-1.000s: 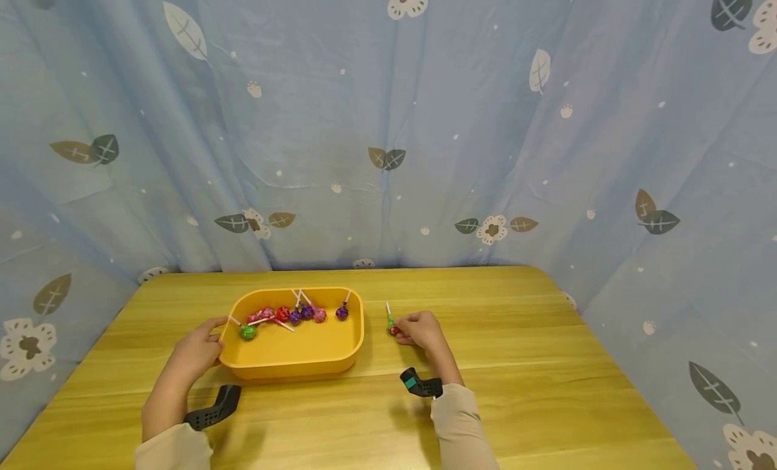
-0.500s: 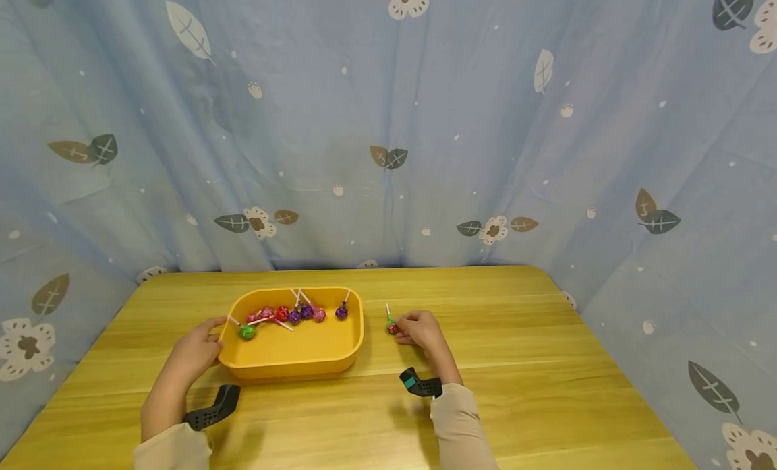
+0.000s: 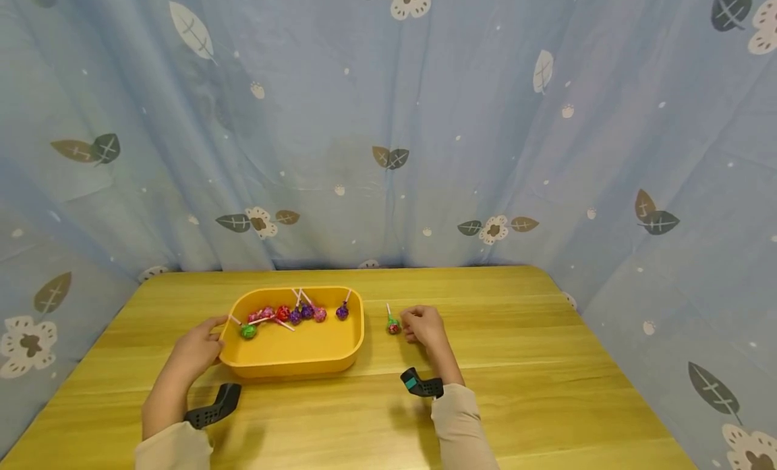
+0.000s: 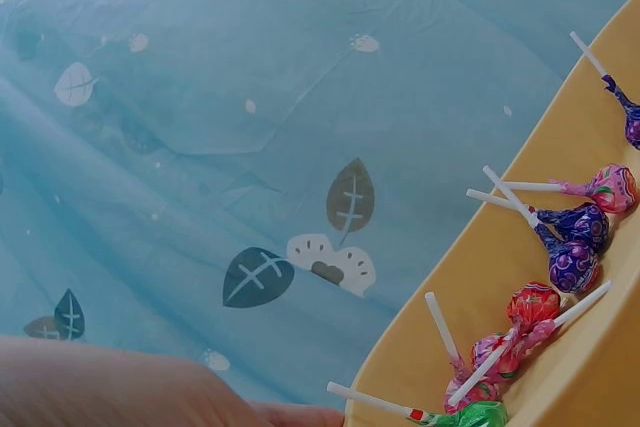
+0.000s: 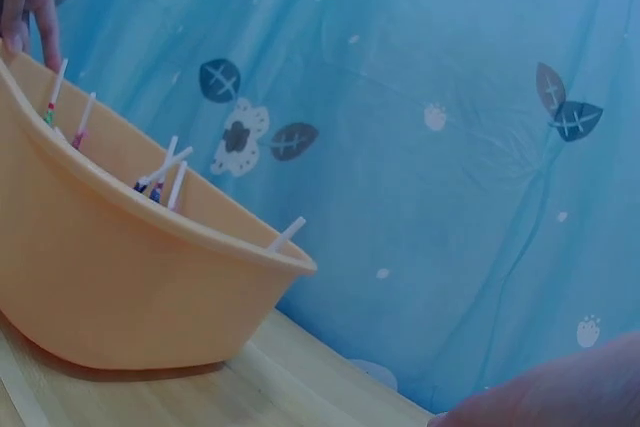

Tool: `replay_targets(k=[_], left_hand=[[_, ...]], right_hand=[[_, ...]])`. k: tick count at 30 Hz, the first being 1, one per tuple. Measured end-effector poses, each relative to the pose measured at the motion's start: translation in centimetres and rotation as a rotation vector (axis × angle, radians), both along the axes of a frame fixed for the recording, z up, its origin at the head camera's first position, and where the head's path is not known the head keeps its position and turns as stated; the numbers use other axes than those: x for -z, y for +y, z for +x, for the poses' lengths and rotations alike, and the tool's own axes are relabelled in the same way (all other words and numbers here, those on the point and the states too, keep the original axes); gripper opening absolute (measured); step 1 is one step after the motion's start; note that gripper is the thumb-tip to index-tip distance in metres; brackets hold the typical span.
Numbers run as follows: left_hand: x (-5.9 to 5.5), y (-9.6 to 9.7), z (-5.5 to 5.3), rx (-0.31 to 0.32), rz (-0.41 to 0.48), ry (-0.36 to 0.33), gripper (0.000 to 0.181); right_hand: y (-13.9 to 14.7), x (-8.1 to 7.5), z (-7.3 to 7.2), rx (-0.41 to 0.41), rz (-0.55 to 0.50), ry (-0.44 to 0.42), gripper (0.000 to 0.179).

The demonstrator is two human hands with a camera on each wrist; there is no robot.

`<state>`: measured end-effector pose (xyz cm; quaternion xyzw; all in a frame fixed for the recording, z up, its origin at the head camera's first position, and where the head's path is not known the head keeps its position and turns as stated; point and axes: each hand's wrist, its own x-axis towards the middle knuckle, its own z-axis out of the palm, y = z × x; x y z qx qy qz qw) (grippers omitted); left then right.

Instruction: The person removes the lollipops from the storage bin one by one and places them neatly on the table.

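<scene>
A yellow plastic tub stands on the left half of the table. Lollipops in several colours lie inside it, among them a green lollipop at the left and a purple lollipop at the right. My left hand holds the tub's left wall at the rim. To the right of the tub, a green and red lollipop rests on the table, its stick pointing away. My right hand is just right of that lollipop, apart from it, with loosely bent fingers and nothing visible in them.
The wooden table reaches back to a blue leaf-patterned curtain. Black camera mounts sit on both wrists, the left mount close to the tub's front left corner.
My right hand has let go of the green and red lollipop and shifted slightly right. The lollipop stays on the table. My left hand and the tub have not moved.
</scene>
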<state>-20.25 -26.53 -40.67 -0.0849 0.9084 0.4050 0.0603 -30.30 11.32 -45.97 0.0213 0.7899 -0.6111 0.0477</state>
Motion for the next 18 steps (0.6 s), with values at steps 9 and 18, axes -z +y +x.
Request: replay_targets(k=[9, 18], left_hand=[[0.0, -0.2, 0.0, -0.006, 0.003, 0.012, 0.054], [0.2, -0.1, 0.2, -0.009, 0.022, 0.02, 0.054]], right_hand=[[-1.6, -1.5, 0.3, 0.011, 0.021, 0.126, 0.024], [-5.1, -3.9, 1.3, -0.09, -0.017, 0.19, 0.022]])
